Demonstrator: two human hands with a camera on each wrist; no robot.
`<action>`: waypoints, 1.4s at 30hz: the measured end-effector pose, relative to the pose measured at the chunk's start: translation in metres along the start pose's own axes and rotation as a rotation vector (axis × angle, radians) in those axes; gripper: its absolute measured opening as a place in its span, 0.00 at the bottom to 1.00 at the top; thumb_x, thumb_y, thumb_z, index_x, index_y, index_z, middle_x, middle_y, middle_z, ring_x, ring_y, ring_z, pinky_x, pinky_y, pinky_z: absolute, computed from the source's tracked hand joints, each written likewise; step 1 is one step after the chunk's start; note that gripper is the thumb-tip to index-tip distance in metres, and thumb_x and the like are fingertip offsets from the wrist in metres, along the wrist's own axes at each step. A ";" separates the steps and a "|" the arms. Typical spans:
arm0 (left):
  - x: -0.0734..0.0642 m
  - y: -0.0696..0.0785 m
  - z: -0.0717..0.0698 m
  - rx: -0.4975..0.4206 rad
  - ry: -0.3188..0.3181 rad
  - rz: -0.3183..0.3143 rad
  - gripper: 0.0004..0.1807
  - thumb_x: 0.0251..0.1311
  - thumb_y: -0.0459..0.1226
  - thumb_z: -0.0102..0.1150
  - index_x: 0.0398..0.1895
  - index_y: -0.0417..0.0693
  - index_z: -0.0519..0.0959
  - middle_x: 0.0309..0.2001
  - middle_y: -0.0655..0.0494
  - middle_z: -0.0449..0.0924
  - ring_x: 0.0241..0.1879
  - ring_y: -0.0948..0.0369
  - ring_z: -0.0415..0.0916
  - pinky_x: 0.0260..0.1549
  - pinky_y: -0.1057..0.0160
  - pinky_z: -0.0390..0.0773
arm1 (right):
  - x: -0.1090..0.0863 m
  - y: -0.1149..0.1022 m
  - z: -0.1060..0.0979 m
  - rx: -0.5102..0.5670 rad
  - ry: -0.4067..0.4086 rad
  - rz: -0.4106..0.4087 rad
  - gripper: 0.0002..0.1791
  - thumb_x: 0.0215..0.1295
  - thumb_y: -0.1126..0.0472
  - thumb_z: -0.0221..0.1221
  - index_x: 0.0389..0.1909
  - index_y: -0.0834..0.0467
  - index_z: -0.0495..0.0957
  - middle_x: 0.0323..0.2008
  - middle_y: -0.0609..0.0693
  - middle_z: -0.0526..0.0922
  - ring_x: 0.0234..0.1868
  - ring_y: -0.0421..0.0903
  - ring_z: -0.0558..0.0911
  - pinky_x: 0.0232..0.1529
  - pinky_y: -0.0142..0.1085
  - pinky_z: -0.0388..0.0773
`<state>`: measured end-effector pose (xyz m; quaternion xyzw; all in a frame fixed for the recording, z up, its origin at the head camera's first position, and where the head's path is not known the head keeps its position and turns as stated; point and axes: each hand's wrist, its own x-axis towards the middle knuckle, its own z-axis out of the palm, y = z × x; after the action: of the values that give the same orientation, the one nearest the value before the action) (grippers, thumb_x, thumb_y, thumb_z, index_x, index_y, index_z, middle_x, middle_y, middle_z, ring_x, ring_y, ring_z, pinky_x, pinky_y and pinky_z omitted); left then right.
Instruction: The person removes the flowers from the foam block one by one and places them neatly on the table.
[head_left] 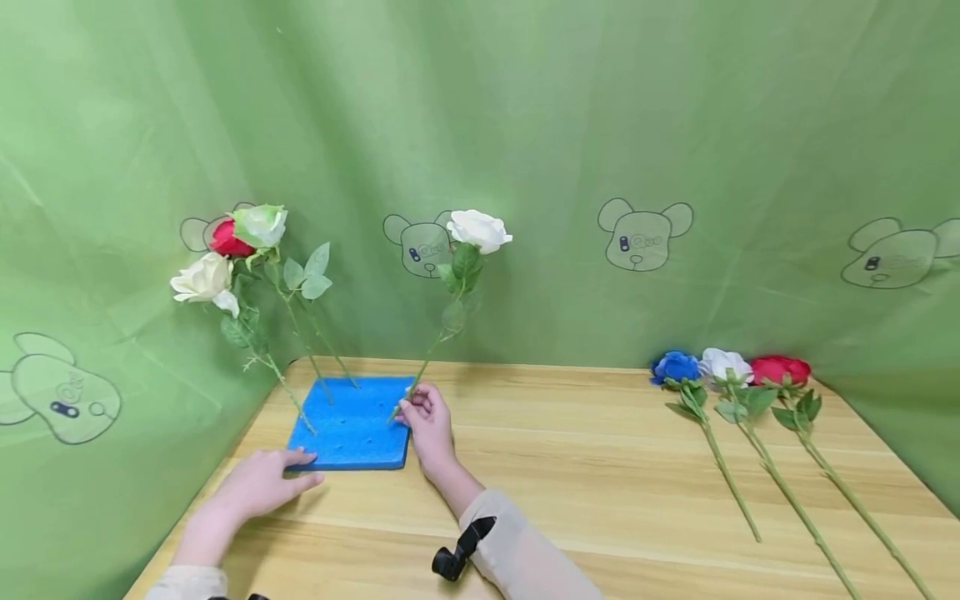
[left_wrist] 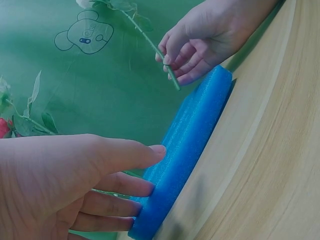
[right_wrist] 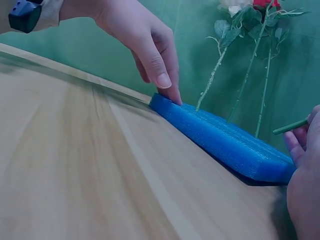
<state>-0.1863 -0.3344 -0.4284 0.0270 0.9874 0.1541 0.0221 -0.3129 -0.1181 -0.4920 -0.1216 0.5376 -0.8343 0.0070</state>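
- Centre: right hand pinches white rose low on its stem, likely aiding aim.
- Lower left: left hand, fingers extended, touches blue foam; pressing should steady it.

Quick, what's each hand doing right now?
Left hand: open, touching the blue block, holding nothing.
Right hand: closed, pinching a white rose by its stem.

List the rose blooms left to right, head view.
Cream rose → green-tinged white rose → held white rose, in the right hand → blue rose → lying white rose → lying red rose. Left out: overlapped red rose.
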 end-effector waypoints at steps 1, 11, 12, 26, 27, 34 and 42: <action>0.000 -0.001 0.000 0.003 0.002 0.000 0.32 0.59 0.61 0.58 0.58 0.49 0.79 0.62 0.38 0.75 0.63 0.34 0.68 0.59 0.32 0.68 | -0.001 -0.001 0.000 -0.002 -0.001 0.001 0.17 0.65 0.74 0.55 0.53 0.74 0.67 0.41 0.62 0.77 0.36 0.41 0.80 0.42 0.33 0.85; 0.000 -0.001 0.000 -0.005 -0.006 0.002 0.31 0.60 0.60 0.58 0.58 0.48 0.79 0.62 0.38 0.75 0.63 0.34 0.68 0.59 0.32 0.68 | -0.015 -0.007 -0.006 -0.015 -0.010 0.018 0.15 0.64 0.75 0.56 0.51 0.72 0.68 0.37 0.55 0.77 0.33 0.40 0.80 0.39 0.32 0.85; 0.000 -0.001 0.001 -0.006 -0.006 0.001 0.31 0.60 0.59 0.58 0.58 0.48 0.79 0.62 0.38 0.75 0.63 0.34 0.68 0.59 0.33 0.68 | -0.016 -0.008 -0.006 -0.015 -0.012 0.019 0.15 0.64 0.75 0.56 0.50 0.72 0.68 0.37 0.56 0.77 0.33 0.41 0.80 0.39 0.32 0.85; -0.002 0.001 -0.001 -0.006 0.003 0.004 0.30 0.60 0.58 0.59 0.58 0.47 0.79 0.62 0.37 0.75 0.62 0.33 0.68 0.59 0.32 0.68 | -0.043 -0.019 -0.014 -0.025 -0.036 0.068 0.16 0.64 0.75 0.56 0.50 0.74 0.65 0.35 0.51 0.75 0.32 0.40 0.79 0.40 0.38 0.86; -0.002 0.001 -0.001 -0.007 0.003 0.004 0.30 0.60 0.58 0.59 0.58 0.47 0.79 0.62 0.37 0.75 0.62 0.33 0.68 0.59 0.32 0.67 | -0.044 -0.020 -0.015 -0.024 -0.038 0.078 0.16 0.64 0.75 0.56 0.50 0.74 0.65 0.34 0.51 0.74 0.33 0.40 0.79 0.41 0.39 0.86; -0.001 0.001 -0.002 -0.004 0.004 0.010 0.30 0.60 0.57 0.59 0.58 0.47 0.79 0.61 0.37 0.75 0.62 0.33 0.69 0.59 0.32 0.68 | -0.059 -0.028 -0.022 -0.016 -0.056 0.108 0.15 0.63 0.77 0.55 0.49 0.74 0.65 0.35 0.53 0.76 0.32 0.41 0.79 0.41 0.39 0.86; -0.001 0.000 0.000 -0.008 0.002 0.004 0.30 0.61 0.57 0.59 0.58 0.47 0.79 0.61 0.37 0.75 0.62 0.34 0.69 0.59 0.32 0.68 | -0.072 -0.036 -0.034 -0.009 -0.089 0.127 0.16 0.62 0.75 0.57 0.49 0.74 0.65 0.36 0.56 0.78 0.34 0.42 0.81 0.39 0.35 0.86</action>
<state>-0.1852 -0.3344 -0.4287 0.0290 0.9868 0.1579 0.0209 -0.2458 -0.0626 -0.4874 -0.1242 0.5471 -0.8236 0.0833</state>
